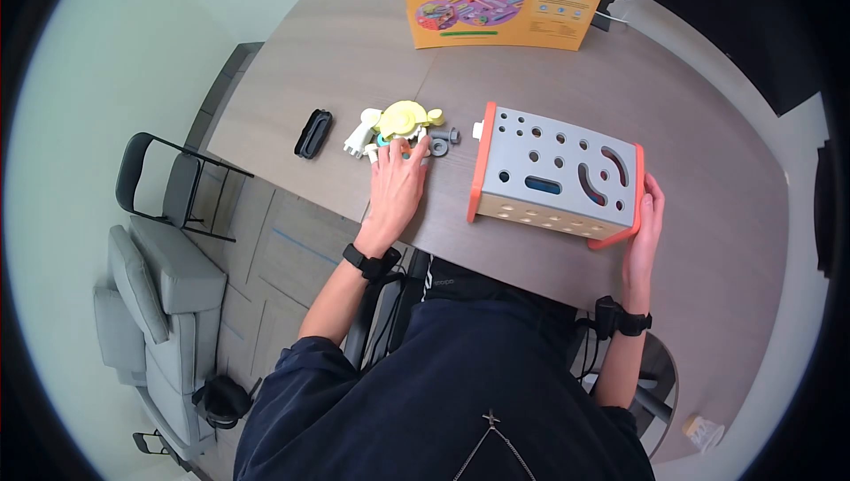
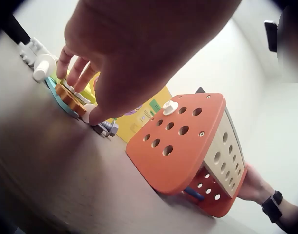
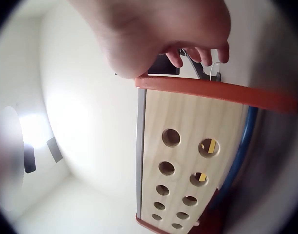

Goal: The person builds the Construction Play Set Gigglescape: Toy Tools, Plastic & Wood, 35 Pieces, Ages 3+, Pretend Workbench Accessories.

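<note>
My left hand (image 1: 396,189) reaches into a pile of plastic toy parts, fingers spread over it and thumb low at the near side. Close to those fingertips lie an orange toothed piece (image 2: 70,99), a teal curved piece (image 2: 61,100) and a yellow part (image 1: 404,116). A grey bolt (image 1: 444,136) and a grey nut (image 1: 438,148) lie just right of them. To the right stands a toy box with a grey holed top (image 1: 553,149), wooden sides (image 3: 188,161) and orange-red ends (image 2: 176,141). My right hand (image 1: 649,220) rests along its right end, fingers fairly straight.
A black open case (image 1: 313,134) lies left of the pile. At the table's back stands a large yellow printed carton (image 1: 505,3), with a dark screen (image 1: 735,21) at the far right. White parts (image 1: 361,133) form the pile's left side. The table edge runs close before my body.
</note>
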Available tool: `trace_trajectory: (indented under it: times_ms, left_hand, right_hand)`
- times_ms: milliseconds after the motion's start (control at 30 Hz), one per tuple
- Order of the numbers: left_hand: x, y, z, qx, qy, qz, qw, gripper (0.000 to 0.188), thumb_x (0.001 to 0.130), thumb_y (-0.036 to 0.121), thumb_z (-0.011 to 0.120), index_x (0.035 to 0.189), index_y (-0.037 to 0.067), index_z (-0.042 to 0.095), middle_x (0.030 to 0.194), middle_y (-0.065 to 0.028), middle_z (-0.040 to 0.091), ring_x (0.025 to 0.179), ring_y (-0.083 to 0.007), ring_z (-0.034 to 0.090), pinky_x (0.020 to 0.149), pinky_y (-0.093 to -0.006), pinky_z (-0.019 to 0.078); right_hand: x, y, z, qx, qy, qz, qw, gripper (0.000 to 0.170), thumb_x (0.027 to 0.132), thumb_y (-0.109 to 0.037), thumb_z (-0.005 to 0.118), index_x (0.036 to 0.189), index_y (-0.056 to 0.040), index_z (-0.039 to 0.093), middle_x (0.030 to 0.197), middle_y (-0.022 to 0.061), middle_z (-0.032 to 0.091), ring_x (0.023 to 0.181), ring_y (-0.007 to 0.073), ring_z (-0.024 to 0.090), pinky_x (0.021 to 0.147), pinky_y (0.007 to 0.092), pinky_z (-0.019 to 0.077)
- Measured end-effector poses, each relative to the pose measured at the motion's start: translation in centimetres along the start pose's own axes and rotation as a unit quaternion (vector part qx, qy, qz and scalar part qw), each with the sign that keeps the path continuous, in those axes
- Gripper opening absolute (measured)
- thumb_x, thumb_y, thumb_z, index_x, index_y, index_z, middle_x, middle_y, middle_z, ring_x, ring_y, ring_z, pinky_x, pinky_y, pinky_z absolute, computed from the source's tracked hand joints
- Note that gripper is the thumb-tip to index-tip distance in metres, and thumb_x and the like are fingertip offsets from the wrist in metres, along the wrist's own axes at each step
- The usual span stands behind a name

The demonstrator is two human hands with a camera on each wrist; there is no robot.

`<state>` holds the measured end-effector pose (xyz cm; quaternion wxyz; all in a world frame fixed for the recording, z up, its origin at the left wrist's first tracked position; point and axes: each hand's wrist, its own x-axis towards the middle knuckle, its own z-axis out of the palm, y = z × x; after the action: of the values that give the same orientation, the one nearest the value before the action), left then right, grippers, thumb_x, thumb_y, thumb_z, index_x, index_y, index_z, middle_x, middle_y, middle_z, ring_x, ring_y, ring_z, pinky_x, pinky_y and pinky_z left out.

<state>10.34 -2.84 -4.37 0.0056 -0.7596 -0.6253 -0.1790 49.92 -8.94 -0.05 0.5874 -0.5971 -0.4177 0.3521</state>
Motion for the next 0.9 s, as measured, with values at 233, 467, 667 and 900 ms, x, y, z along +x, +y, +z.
trace_trajectory:
  times_ms: [233,467,667,900]
  left_hand:
    - [0.3,-0.7,0.9,-0.025,0.023,0.016,0.999,0.042,0.094,0.006,0.071,0.136,0.012,0.065,0.123,-0.0172,0.058,0.113,-0.0359,0.059,0.089,-0.0468,0.0569]
    - [0.4,-0.8,1.0,-0.017,0.018,0.014,1.000,0.034,0.097,0.010,0.070,0.131,0.010,0.063,0.123,-0.0142,0.061,0.116,-0.0338,0.060,0.086,-0.0454,0.0599]
    - [0.7,-0.7,1.4,0.009,0.024,0.014,1.000,0.027,0.100,0.016,0.069,0.125,0.011,0.063,0.117,-0.0104,0.066,0.114,-0.0315,0.062,0.082,-0.0443,0.0615]
    - [0.9,-1.1,1.2,0.018,0.016,0.013,1.000,0.031,0.097,0.018,0.073,0.127,0.014,0.067,0.114,-0.0063,0.071,0.111,-0.0291,0.066,0.075,-0.0429,0.0648]
  right_hand:
    - [-1.5,-0.4,-1.1,-0.067,0.030,-0.046,0.996,0.050,0.115,-0.034,0.045,0.154,-0.0025,0.047,0.159,0.0167,0.050,0.151,0.0271,0.044,0.126,0.0439,0.0313]
    - [-2.3,-1.0,-2.2,-0.092,0.024,-0.077,0.992,0.048,0.116,-0.029,0.042,0.154,0.0004,0.045,0.161,0.0190,0.048,0.152,0.0279,0.044,0.126,0.0446,0.0338]
    - [-3.0,-0.7,-1.2,-0.098,0.010,-0.087,0.991,0.043,0.115,-0.019,0.044,0.153,0.0003,0.044,0.158,0.0204,0.050,0.150,0.0289,0.046,0.125,0.0436,0.0334]
    - [-3.1,-0.6,-1.1,-0.106,0.009,-0.086,0.991,0.043,0.114,-0.017,0.044,0.154,0.0004,0.043,0.156,0.0197,0.051,0.148,0.0285,0.048,0.125,0.0432,0.0340]
